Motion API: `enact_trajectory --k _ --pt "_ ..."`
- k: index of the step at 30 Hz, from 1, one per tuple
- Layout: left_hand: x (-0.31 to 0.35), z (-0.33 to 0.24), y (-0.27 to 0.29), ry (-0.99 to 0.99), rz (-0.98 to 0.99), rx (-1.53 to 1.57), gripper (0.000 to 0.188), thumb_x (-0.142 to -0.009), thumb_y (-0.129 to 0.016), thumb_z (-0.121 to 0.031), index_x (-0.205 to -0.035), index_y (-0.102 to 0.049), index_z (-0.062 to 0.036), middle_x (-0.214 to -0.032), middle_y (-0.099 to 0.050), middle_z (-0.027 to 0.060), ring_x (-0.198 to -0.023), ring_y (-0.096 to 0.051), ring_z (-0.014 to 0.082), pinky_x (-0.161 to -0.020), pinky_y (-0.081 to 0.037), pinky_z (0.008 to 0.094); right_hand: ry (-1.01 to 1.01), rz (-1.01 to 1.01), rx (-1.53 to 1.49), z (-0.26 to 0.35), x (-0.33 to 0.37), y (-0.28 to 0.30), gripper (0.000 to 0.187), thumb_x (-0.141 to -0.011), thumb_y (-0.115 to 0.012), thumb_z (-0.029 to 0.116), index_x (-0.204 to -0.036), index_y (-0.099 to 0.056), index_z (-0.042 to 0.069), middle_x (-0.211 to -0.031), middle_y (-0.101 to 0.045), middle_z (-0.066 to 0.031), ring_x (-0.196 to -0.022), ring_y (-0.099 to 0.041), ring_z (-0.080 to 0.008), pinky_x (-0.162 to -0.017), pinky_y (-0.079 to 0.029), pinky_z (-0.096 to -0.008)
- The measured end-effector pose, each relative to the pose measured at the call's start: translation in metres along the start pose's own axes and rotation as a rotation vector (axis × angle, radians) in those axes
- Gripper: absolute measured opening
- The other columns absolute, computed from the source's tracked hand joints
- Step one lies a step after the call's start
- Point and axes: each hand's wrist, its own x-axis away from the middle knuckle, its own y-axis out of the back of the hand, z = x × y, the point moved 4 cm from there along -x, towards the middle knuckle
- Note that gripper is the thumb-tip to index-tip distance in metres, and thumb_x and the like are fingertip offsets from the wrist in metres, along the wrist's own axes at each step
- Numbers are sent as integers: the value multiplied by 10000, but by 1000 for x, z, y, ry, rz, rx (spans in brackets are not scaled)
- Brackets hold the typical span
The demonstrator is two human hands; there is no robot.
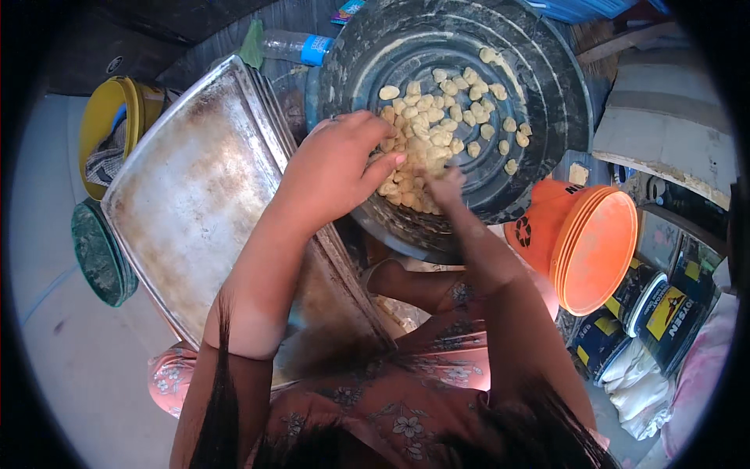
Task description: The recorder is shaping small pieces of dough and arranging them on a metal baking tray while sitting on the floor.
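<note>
A wide black basin point(539, 86), dusted with pale powder, holds many small, rounded, cream-coloured lumps that look like dough pieces point(437, 117). My left hand point(340, 164) reaches over the basin's left side. Its fingertips touch the lumps, and the thumb stands apart from the fingers. Across from it, my right hand point(447, 189) is low in the pile at the near side of the basin. Motion smears its fingers, so what they hold cannot be made out. The lumps between the two hands are blurred too.
Stacked, browned metal trays point(195, 180) lean at my left, beside a yellow bucket point(117, 133) and a green container point(101, 254). An orange bucket point(594, 250) lies right of the basin, near dark paint tubs point(664, 320). A plastic bottle point(293, 48) lies behind the basin.
</note>
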Motion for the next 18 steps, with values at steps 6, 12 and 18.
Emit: enact_trajectory --k 6,12,18 --pt "9 10 3 18 -22 32 313 -855 -612 -298 -1005 -611 -23 -994 -601 150 -956 -575 357 -836 -456 414 470 224 705 79 65 -20 1021 -631 -723 629 -1459 -159 432 -1567 -27 -99 -1375 -133 -495 -961 -169 -782" --pt "11 9 4 9 -37 22 314 -868 -608 -306 -1022 -621 -33 -1007 -608 143 -968 -583 347 -833 -468 398 1116 -20 1102 93 75 -46 693 -834 -589 426 -1450 -299 298 -1558 -100 -81 -1398 -148 -423 -998 -71 -773" --pt "8 10 3 21 16 13 320 -866 -610 -309 -1022 -619 -30 -1001 -607 151 -962 -582 353 -832 -468 400 1107 205 742 121 40 -110 520 -911 -446 336 -1401 -387 173 -1497 -268 -110 -1398 -177 -383 -1024 -86 -732"
